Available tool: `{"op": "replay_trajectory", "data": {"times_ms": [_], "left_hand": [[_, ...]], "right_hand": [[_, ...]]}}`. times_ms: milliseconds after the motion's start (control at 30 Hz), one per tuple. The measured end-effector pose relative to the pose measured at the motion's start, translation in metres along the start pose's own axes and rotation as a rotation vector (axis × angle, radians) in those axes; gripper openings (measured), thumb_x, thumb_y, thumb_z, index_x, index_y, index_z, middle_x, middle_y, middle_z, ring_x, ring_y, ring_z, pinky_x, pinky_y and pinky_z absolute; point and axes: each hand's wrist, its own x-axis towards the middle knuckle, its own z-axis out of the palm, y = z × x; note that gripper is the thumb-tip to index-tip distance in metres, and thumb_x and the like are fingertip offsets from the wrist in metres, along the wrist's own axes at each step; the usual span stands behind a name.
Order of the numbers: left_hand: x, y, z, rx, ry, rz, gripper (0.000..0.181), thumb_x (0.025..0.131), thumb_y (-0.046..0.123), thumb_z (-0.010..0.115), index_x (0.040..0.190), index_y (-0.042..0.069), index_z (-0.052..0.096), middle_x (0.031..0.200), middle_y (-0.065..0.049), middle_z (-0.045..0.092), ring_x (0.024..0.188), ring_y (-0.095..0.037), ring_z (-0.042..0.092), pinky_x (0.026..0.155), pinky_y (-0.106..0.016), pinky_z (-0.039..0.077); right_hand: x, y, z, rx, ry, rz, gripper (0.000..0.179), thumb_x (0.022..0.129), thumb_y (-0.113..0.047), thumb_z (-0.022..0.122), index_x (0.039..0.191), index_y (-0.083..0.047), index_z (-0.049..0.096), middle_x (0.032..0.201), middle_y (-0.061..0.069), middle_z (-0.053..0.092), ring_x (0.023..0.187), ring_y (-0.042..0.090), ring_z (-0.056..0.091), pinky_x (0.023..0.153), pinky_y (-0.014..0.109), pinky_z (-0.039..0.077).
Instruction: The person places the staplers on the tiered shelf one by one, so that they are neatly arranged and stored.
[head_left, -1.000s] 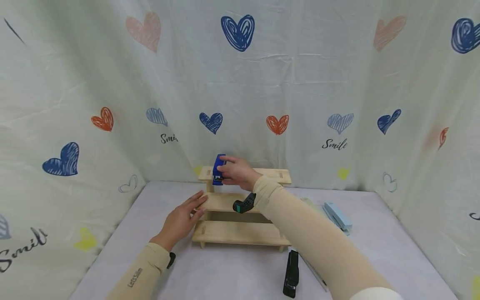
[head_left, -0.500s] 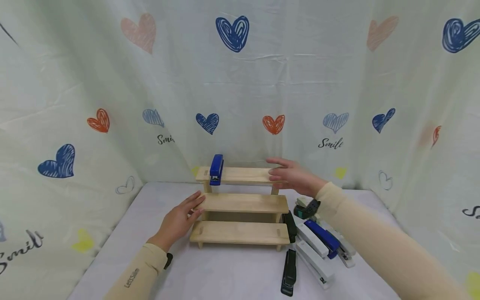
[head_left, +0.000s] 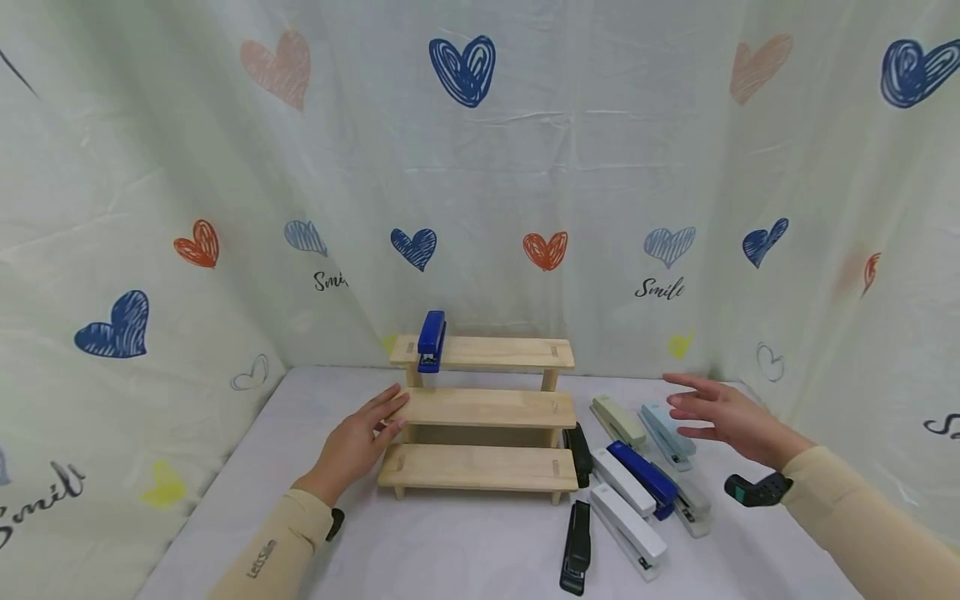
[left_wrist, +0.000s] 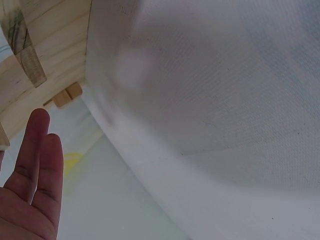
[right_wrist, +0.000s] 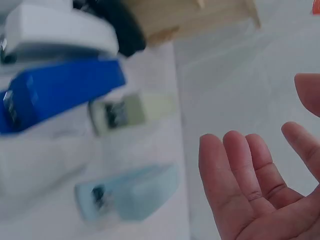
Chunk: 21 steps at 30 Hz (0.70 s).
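A three-tier wooden shelf (head_left: 480,407) stands mid-table. One blue stapler (head_left: 431,342) sits on the left end of its top tier. My left hand (head_left: 358,446) rests its straight fingers against the left end of the middle tier; in the left wrist view its fingers (left_wrist: 49,170) lie beside the wood. Over the table's right side hovers my right hand (head_left: 731,417), fingers spread and holding nothing. Nearest to it is a light blue stapler (head_left: 667,435). In the right wrist view, that hand's fingers (right_wrist: 212,175) stand apart from the light blue stapler (right_wrist: 132,195).
Right of the shelf lie a pale green stapler (head_left: 618,419), another blue stapler (head_left: 643,479), white staplers (head_left: 628,529) and a black stapler (head_left: 576,546). A second black one (head_left: 578,454) is by the shelf's right side. A heart-print curtain (head_left: 480,167) hangs behind.
My right hand has let go of the blue stapler, leaving it on the top tier, and has moved right over the other staplers. The left hand stays at the shelf.
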Motion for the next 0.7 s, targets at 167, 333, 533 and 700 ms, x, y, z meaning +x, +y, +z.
{"op": "replay_trajectory", "data": {"times_ms": [167, 333, 533, 700], "left_hand": [[0.000, 0.000, 0.000, 0.004, 0.000, -0.011, 0.047, 0.099, 0.027, 0.066, 0.143, 0.016, 0.057, 0.153, -0.003, 0.044, 0.091, -0.019, 0.066, 0.068, -0.038, 0.051], [0.000, 0.001, 0.002, 0.001, 0.010, -0.001, 0.046, 0.099, 0.029, 0.065, 0.143, 0.015, 0.058, 0.152, -0.004, 0.046, 0.088, -0.019, 0.066, 0.068, -0.039, 0.052], [0.000, 0.001, 0.001, -0.004, 0.001, -0.013, 0.046, 0.100, 0.031, 0.063, 0.143, 0.016, 0.057, 0.153, -0.004, 0.044, 0.088, -0.019, 0.066, 0.069, -0.040, 0.052], [-0.001, 0.000, 0.001, -0.009, 0.009, -0.009, 0.046, 0.100, 0.030, 0.063, 0.143, 0.015, 0.058, 0.153, -0.004, 0.045, 0.088, -0.019, 0.067, 0.069, -0.040, 0.052]], "right_hand": [[-0.004, 0.033, -0.008, -0.037, 0.049, 0.039, 0.068, 0.104, -0.030, 0.055, 0.156, 0.000, 0.023, 0.152, 0.034, 0.030, 0.131, 0.051, 0.041, 0.096, 0.051, 0.048], [0.000, 0.057, -0.010, -0.075, 0.070, 0.091, 0.069, 0.104, -0.031, 0.055, 0.156, 0.002, 0.023, 0.155, 0.034, 0.022, 0.133, 0.053, 0.036, 0.098, 0.055, 0.044], [0.008, 0.069, -0.008, -0.030, 0.038, 0.162, 0.069, 0.104, -0.029, 0.055, 0.157, 0.000, 0.021, 0.157, 0.034, 0.014, 0.136, 0.056, 0.027, 0.100, 0.059, 0.041], [0.014, 0.076, -0.007, 0.028, 0.017, 0.213, 0.066, 0.104, -0.024, 0.055, 0.157, -0.002, 0.023, 0.156, 0.036, 0.012, 0.135, 0.057, 0.027, 0.099, 0.058, 0.042]]}}
